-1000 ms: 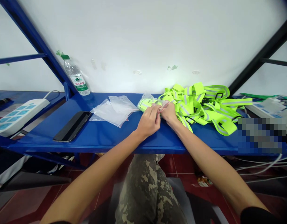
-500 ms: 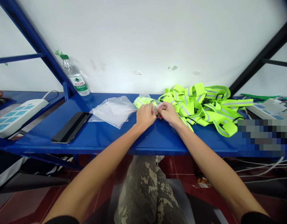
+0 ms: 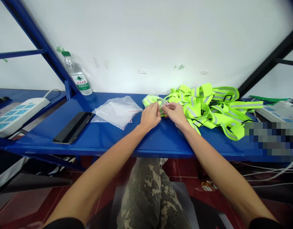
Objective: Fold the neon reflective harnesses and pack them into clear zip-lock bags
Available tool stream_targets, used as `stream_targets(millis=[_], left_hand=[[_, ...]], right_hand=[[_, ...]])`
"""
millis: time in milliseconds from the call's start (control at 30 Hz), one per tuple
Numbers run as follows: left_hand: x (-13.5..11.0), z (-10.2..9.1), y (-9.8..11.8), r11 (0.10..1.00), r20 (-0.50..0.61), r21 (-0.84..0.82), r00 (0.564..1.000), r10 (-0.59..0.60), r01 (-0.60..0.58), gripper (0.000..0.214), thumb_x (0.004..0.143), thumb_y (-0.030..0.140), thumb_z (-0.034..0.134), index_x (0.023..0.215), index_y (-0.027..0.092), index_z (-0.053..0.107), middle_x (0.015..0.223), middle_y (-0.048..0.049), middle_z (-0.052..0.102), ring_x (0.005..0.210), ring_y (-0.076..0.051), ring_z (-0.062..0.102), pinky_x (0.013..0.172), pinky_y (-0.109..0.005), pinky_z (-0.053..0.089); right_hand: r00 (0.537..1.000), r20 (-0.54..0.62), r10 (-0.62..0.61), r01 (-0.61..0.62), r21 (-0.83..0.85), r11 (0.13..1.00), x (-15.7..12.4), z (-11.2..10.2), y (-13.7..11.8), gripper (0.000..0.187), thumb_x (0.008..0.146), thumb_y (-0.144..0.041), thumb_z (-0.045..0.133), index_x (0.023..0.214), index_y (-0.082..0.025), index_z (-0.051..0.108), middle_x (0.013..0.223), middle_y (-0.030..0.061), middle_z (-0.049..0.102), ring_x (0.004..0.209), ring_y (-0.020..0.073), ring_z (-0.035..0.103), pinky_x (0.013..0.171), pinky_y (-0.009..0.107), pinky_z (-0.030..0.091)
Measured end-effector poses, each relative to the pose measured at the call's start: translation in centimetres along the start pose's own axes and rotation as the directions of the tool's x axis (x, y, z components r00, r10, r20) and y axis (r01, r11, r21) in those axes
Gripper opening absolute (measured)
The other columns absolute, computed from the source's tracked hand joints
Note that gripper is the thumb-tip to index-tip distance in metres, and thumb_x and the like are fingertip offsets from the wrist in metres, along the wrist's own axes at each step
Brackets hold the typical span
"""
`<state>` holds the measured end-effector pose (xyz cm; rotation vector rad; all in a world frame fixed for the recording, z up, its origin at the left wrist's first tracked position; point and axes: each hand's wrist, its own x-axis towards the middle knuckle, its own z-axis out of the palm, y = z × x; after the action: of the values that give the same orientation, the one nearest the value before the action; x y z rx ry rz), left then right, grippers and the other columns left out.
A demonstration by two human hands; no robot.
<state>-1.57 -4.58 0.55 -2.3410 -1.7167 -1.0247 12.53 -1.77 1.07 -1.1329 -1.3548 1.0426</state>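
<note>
A clear zip bag [image 3: 153,98] with a folded yellow-green reflective strap inside lies at the middle of the blue table. My left hand [image 3: 151,117] is closed on the bag's near edge. Thumb and fingers of my right hand [image 3: 174,113] pinch the same bag's opening at its right end. Just right of my right hand spreads a heap of loose yellow-green reflective straps [image 3: 208,108] with grey stripes and black buckles. To the left of my left hand lie several flat clear zip bags [image 3: 120,109], loosely stacked.
A black phone [image 3: 73,128] lies on the blue table [image 3: 127,143], left of the bags. A water bottle [image 3: 80,76] leans against the wall behind it. White power strips [image 3: 18,116] sit at far left and right [image 3: 271,111]. Cables hang at lower right.
Both hands stay at the bag, with my right fingers shifted slightly along its edge. The whole view has moved a little, and a hand at the far left edge is out of sight.
</note>
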Motion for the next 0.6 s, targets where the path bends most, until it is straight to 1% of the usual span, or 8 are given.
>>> stream_targets(millis=[133, 200, 267, 333, 400, 467, 533, 600], left_hand=[[-0.2, 0.1, 0.4, 0.999, 0.004, 0.003, 0.999, 0.05, -0.051, 0.015, 0.093, 0.018, 0.046, 0.104, 0.017, 0.056, 0.102, -0.0107, 0.068, 0.094, -0.024, 0.063, 0.079, -0.034, 0.047], [-0.4, 0.0, 0.8, 0.995, 0.046, 0.033, 0.995, 0.093, -0.095, 0.018, 0.097, 0.024, 0.045, 0.108, 0.018, 0.057, 0.105, -0.0108, 0.068, 0.094, -0.025, 0.064, 0.078, -0.035, 0.048], [-0.4, -0.1, 1.1, 0.989, 0.084, 0.025, 0.986, 0.142, -0.145, 0.019, 0.099, 0.028, 0.044, 0.107, 0.019, 0.058, 0.104, -0.01, 0.069, 0.093, -0.024, 0.064, 0.077, -0.034, 0.048], [-0.4, -0.1, 1.3, 0.988, 0.068, -0.012, 0.986, 0.154, -0.154, 0.02, 0.1, 0.028, 0.042, 0.105, 0.019, 0.059, 0.103, -0.0092, 0.069, 0.093, -0.022, 0.064, 0.079, -0.033, 0.049], [-0.5, 0.1, 1.4, 0.991, -0.006, -0.042, 0.992, 0.125, -0.125, 0.02, 0.1, 0.024, 0.04, 0.104, 0.019, 0.058, 0.101, -0.009, 0.069, 0.094, -0.021, 0.064, 0.083, -0.033, 0.049], [-0.6, 0.3, 1.4, 0.993, -0.07, -0.07, 0.993, 0.095, -0.1, 0.018, 0.099, 0.021, 0.04, 0.102, 0.019, 0.058, 0.1, -0.0089, 0.068, 0.097, -0.021, 0.064, 0.087, -0.033, 0.049], [-0.6, 0.4, 1.5, 0.99, -0.075, -0.109, 0.994, 0.083, -0.091, 0.015, 0.097, 0.021, 0.044, 0.102, 0.019, 0.058, 0.1, -0.0083, 0.068, 0.096, -0.021, 0.064, 0.087, -0.033, 0.051], [-0.5, 0.2, 1.8, 0.987, -0.057, -0.135, 0.995, 0.079, -0.086, 0.015, 0.096, 0.023, 0.046, 0.103, 0.019, 0.058, 0.101, -0.0079, 0.068, 0.093, -0.021, 0.065, 0.085, -0.033, 0.052]], right_hand=[[0.997, -0.006, -0.082, 0.083, 0.043, 0.996, 0.2, 0.1, 0.6, 0.033, 0.073, -0.045, 0.076, 0.087, -0.017, 0.07, 0.078, 0.0042, 0.071, 0.069, 0.0175, 0.068, 0.058, 0.027, 0.058], [0.991, -0.062, -0.119, 0.122, 0.036, 0.992, 0.6, 0.0, 1.3, 0.037, 0.076, -0.05, 0.072, 0.09, -0.016, 0.071, 0.081, 0.0057, 0.072, 0.071, 0.0195, 0.069, 0.062, 0.031, 0.059], [0.979, -0.127, -0.161, 0.16, -0.018, 0.987, 1.2, -0.2, 2.0, 0.037, 0.08, -0.051, 0.067, 0.093, -0.016, 0.072, 0.083, 0.0069, 0.073, 0.071, 0.0211, 0.07, 0.064, 0.034, 0.06], [0.961, -0.181, -0.21, 0.196, -0.097, 0.976, 1.7, -0.7, 2.5, 0.034, 0.083, -0.047, 0.063, 0.093, -0.016, 0.073, 0.082, 0.0078, 0.073, 0.073, 0.0229, 0.071, 0.068, 0.037, 0.061], [0.937, -0.237, -0.256, 0.224, -0.155, 0.962, 2.1, -1.2, 2.7, 0.029, 0.084, -0.042, 0.061, 0.091, -0.016, 0.073, 0.082, 0.0091, 0.073, 0.08, 0.0255, 0.072, 0.074, 0.04, 0.061], [0.912, -0.299, -0.28, 0.239, -0.167, 0.957, 2.5, -1.7, 2.6, 0.024, 0.083, -0.036, 0.062, 0.091, -0.016, 0.073, 0.086, 0.0108, 0.074, 0.087, 0.0275, 0.072, 0.08, 0.042, 0.061], [0.903, -0.33, -0.275, 0.236, -0.154, 0.96, 2.8, -2.1, 2.2, 0.021, 0.082, -0.03, 0.061, 0.092, -0.015, 0.072, 0.087, 0.0117, 0.074, 0.086, 0.0279, 0.073, 0.081, 0.044, 0.061], [0.91, -0.318, -0.265, 0.226, -0.155, 0.962, 3.2, -2.5, 1.5, 0.017, 0.081, -0.026, 0.061, 0.09, -0.015, 0.071, 0.083, 0.0116, 0.074, 0.079, 0.0271, 0.072, 0.078, 0.045, 0.061]])
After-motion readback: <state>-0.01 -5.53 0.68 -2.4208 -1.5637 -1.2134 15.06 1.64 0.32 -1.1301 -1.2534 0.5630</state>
